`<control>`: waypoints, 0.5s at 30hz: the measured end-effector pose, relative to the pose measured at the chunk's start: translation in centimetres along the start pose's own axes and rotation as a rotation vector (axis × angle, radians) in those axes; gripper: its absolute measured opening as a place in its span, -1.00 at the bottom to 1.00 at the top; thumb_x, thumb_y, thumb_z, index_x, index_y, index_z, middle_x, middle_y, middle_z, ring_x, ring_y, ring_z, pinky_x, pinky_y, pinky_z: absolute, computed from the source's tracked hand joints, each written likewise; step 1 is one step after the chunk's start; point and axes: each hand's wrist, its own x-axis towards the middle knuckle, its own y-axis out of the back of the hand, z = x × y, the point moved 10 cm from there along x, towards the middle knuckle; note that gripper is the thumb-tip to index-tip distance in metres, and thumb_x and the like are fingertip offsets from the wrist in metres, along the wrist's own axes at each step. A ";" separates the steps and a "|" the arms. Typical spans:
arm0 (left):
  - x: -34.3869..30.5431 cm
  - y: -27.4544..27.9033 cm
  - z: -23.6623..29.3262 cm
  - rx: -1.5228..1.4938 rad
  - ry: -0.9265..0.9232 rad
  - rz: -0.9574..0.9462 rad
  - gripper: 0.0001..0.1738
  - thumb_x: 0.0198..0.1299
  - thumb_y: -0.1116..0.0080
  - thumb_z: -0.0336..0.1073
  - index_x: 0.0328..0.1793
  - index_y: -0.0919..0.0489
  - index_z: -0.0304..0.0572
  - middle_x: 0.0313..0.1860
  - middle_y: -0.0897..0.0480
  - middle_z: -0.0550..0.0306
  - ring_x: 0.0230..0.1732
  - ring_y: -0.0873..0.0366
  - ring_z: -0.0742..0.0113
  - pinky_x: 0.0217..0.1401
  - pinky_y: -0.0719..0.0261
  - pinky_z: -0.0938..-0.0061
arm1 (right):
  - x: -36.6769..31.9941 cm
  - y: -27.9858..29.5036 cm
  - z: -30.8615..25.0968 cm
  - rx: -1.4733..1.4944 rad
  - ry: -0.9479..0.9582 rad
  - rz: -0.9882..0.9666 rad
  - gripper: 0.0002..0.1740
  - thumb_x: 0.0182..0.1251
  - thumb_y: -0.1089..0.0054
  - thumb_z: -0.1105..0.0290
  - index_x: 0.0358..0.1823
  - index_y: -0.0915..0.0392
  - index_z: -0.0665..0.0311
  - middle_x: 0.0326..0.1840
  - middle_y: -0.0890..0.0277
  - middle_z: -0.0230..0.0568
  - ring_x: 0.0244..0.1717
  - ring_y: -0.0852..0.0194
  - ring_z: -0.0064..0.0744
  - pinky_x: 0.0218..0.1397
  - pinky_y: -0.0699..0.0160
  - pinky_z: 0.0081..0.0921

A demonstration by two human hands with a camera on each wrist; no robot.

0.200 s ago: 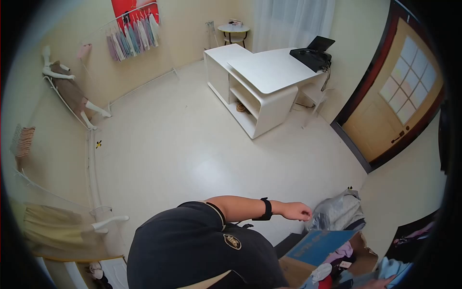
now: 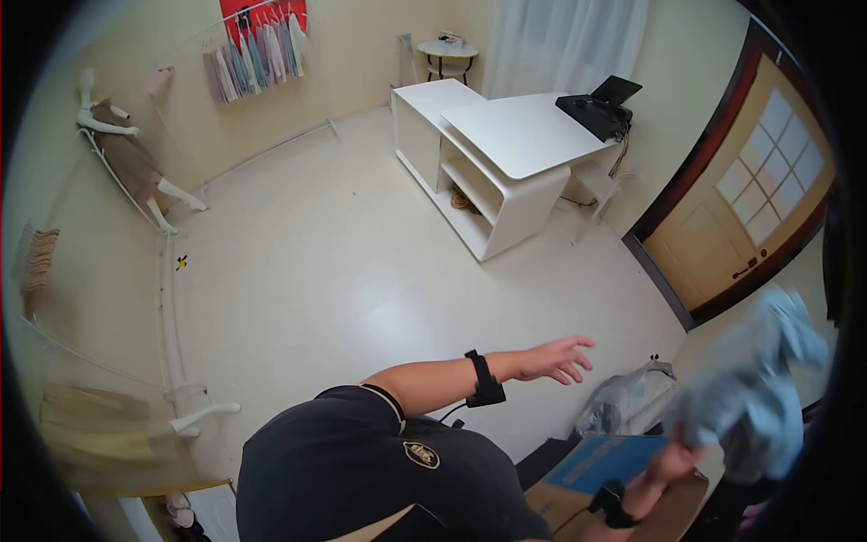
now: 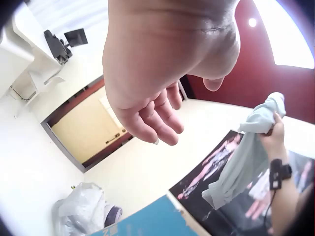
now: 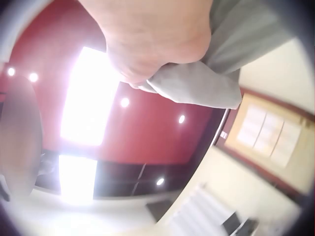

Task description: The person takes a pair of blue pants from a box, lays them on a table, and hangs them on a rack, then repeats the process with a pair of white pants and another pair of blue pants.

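Hanging from the right hand (image 2: pixel 682 447), a pale blue-grey garment (image 2: pixel 759 397) is held up above and beside the cardboard box (image 2: pixel 605 461). The fingers are curled round a bunched fold near its top. Judged light, soft and limp, unlikely to slip or suffer damage; a bunched grip serves for carrying, a hem or shoulder for spreading. The left hand (image 2: pixel 555 359) reaches out with fingers spread, holding nothing, above a plastic bag (image 2: pixel 623 397). Beyond both hands lie a cream floor (image 2: pixel 361 271), a white table (image 2: pixel 524 135) and a wooden door (image 2: pixel 759 190).
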 end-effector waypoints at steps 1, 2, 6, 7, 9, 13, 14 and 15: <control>-1.8 -0.4 2.4 -0.335 -0.017 -0.024 -0.43 0.30 0.13 0.03 0.31 -0.24 -0.15 0.15 -0.42 0.00 0.03 -0.46 0.27 0.12 -0.43 0.32 | -3.0 -11.7 -8.7 0.294 -0.148 -0.163 -0.64 -0.07 -0.03 0.67 -0.16 -0.53 0.35 -0.09 -0.45 0.01 -0.08 -0.44 -0.09 -0.04 -0.47 -0.31; -4.2 -0.2 4.8 -0.460 -0.077 -0.045 -0.37 0.28 0.12 0.09 0.34 -0.21 -0.12 0.20 -0.38 -0.02 0.11 -0.43 0.23 0.18 -0.40 0.30 | -5.0 -19.6 -17.4 -0.060 0.415 -0.657 -0.68 -0.22 -0.09 0.66 -0.29 -0.51 0.35 -0.15 -0.43 0.02 -0.21 -0.41 -0.11 -0.17 -0.42 -0.38; -13.3 3.9 7.2 -0.446 -0.191 0.023 -0.30 0.24 0.09 0.14 0.38 -0.17 -0.13 0.27 -0.34 -0.03 0.20 -0.38 0.18 0.26 -0.35 0.28 | -15.3 -31.1 -17.0 0.026 0.440 -1.093 -0.73 -0.31 -0.28 0.54 -0.54 -0.35 0.32 -0.26 -0.39 -0.08 -0.23 -0.33 -0.02 -0.20 -0.38 -0.32; -17.3 5.1 6.3 -0.360 -0.238 0.093 -0.29 0.24 0.08 0.14 0.38 -0.17 -0.14 0.27 -0.33 -0.03 0.20 -0.37 0.18 0.27 -0.34 0.28 | -16.9 -31.9 -17.1 0.019 0.467 -1.113 -0.72 -0.32 -0.29 0.53 -0.56 -0.33 0.33 -0.25 -0.39 -0.08 -0.21 -0.32 -0.01 -0.20 -0.37 -0.31; -16.0 9.3 9.8 -0.112 -0.335 0.249 -0.27 0.23 0.06 0.13 0.38 -0.16 -0.17 0.28 -0.33 -0.03 0.22 -0.36 0.16 0.29 -0.32 0.27 | -18.0 -34.3 -17.3 0.066 0.494 -1.122 -0.67 -0.27 -0.27 0.55 -0.37 -0.41 0.30 -0.03 -0.34 -0.04 -0.05 -0.33 0.02 -0.04 -0.38 -0.30; -21.0 12.6 12.4 0.239 -0.528 0.502 -0.25 0.22 0.04 0.12 0.39 -0.15 -0.21 0.29 -0.32 -0.03 0.24 -0.34 0.14 0.33 -0.28 0.26 | -18.8 -35.0 -17.6 0.113 0.310 -1.170 -0.41 -0.19 -0.25 0.57 0.01 -0.36 0.24 0.24 -0.16 -0.02 0.16 -0.29 -0.04 0.11 -0.36 -0.31; -22.9 13.6 12.1 0.012 -0.565 0.567 -0.31 0.26 0.08 0.04 0.38 -0.16 -0.24 0.26 -0.35 -0.03 0.22 -0.36 0.14 0.32 -0.30 0.27 | -19.0 -35.1 -15.5 0.242 0.130 -1.171 -0.30 -0.16 -0.26 0.56 0.13 -0.25 0.20 0.29 -0.08 -0.03 0.19 -0.28 -0.11 0.14 -0.36 -0.32; -24.5 14.5 11.7 -0.214 -0.599 0.624 -0.38 0.31 0.13 -0.04 0.37 -0.16 -0.28 0.24 -0.37 -0.04 0.20 -0.38 0.14 0.31 -0.32 0.28 | -19.1 -35.3 -13.6 0.369 -0.053 -1.161 -0.19 -0.13 -0.26 0.56 0.26 -0.15 0.17 0.35 -0.01 -0.04 0.21 -0.27 -0.17 0.16 -0.36 -0.33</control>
